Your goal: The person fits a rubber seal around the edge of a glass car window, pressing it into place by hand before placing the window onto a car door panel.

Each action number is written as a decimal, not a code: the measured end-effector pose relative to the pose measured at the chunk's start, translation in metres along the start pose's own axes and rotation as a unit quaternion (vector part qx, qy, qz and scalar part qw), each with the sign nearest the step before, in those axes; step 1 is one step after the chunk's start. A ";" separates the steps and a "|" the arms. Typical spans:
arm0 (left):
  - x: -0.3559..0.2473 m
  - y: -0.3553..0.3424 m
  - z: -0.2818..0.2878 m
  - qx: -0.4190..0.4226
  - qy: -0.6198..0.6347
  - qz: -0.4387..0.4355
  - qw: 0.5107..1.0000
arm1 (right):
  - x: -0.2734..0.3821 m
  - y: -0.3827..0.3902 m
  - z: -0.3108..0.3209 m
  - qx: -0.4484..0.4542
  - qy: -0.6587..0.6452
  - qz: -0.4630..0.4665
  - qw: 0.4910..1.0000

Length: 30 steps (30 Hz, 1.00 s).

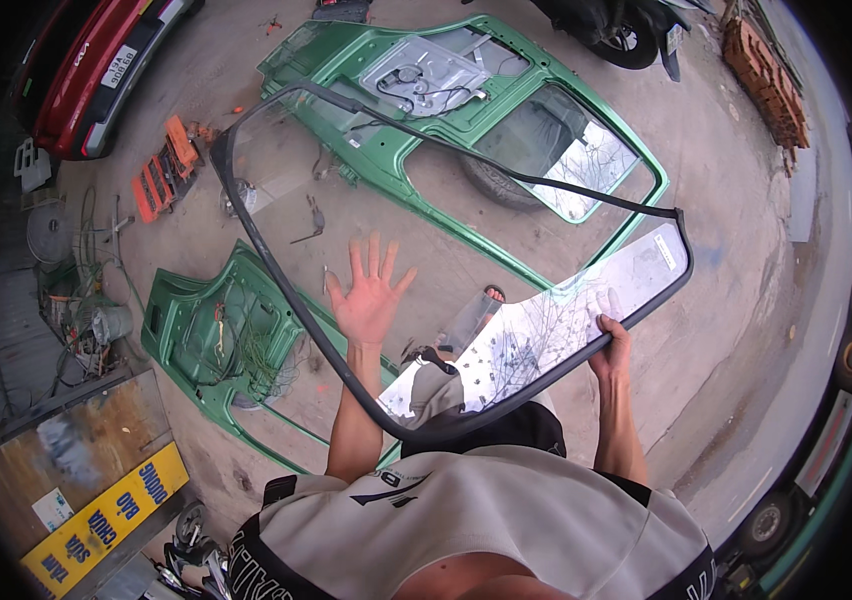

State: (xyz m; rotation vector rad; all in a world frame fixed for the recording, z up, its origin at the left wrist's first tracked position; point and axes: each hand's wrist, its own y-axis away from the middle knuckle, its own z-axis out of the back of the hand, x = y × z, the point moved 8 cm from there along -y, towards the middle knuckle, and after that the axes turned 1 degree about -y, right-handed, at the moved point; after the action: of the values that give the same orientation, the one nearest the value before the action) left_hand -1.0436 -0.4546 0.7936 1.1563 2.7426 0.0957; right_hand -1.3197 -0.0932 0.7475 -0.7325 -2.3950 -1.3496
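A large pane of vehicle window glass [556, 345], edged with a black rubber seal [288, 285], lies tilted across the middle of the view. My right hand [614, 350] grips its near right edge, thumb over the seal and fingers mostly hidden below. Beneath the pane, my left hand [372, 300] shows through the glass, palm up and fingers spread wide. Whether that palm presses on the glass, I cannot tell. Sky and branches reflect in the pane's right part. Past it, a green vehicle door [426, 130] rests on the ground, with glass in one window opening.
Another green door panel [171, 325] with loose wires is at left. An open orange toolbox [163, 170] stands beyond it. A red car [96, 75] is far left, a motorbike [626, 40] at the back, stacked bricks [766, 80] at far right. A yellow sign [111, 520] leans near left.
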 end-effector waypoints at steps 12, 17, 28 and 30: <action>-0.042 -0.310 0.163 0.035 -0.044 0.244 0.968 | -0.091 -0.205 -0.048 -0.085 -0.067 0.169 0.980; -0.070 -0.390 0.248 0.009 0.071 0.327 0.942 | -0.173 -0.284 -0.054 -0.093 -0.122 0.191 0.969; -0.132 -0.450 0.408 -0.015 0.044 0.338 0.940 | -0.313 -0.399 -0.055 -0.108 -0.121 0.168 0.972; -0.139 -0.451 0.432 -0.028 0.024 0.336 0.941 | -0.340 -0.408 -0.030 -0.118 -0.134 0.144 0.973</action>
State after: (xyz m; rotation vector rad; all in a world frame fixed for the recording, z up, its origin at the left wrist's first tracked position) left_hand -1.1907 -0.8714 0.3307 2.0326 2.2313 0.2820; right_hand -1.2679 -0.3907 0.3102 -1.3477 -2.2216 -1.5047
